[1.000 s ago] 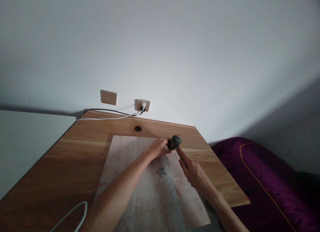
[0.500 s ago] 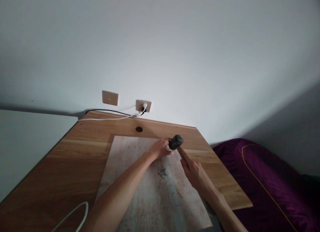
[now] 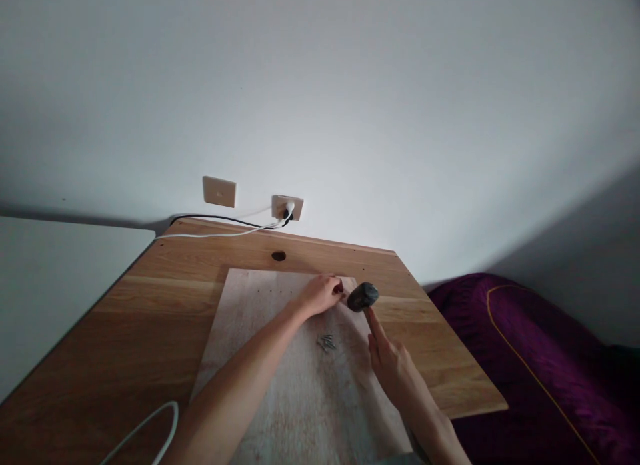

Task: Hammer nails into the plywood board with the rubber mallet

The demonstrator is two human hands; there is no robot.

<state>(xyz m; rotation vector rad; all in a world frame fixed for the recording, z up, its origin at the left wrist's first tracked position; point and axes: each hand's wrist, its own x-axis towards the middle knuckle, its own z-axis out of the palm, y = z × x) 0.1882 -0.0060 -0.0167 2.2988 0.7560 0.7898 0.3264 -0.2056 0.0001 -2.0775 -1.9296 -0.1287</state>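
My right hand [image 3: 390, 358] is closed around the wooden handle of a mallet, whose thick black head [image 3: 363, 296] is raised just right of my left hand. With fingers curled and pinched together, my left hand [image 3: 324, 294] rests at the far right part of a pale, worn wooden board [image 3: 295, 385]. Whatever is between those fingertips is too small to make out. A small pile of metal nails [image 3: 327, 343] lies on the board, nearer to me than my left hand. Several small dark dots [image 3: 271, 291] form a row along the board's far edge, left of that hand.
Under the board is a brown wooden tabletop [image 3: 440, 358] with a round cable hole [image 3: 279, 255]. Behind it, cables run to a wall socket [image 3: 289, 208]. A white cable loop [image 3: 167, 425] lies front left. Purple fabric [image 3: 500, 345] covers something at the right; a white surface [image 3: 65, 285] adjoins at left.
The mallet head has moved right and slightly down, away from my left hand, along with my right hand. My left hand stays in nearly the same place.
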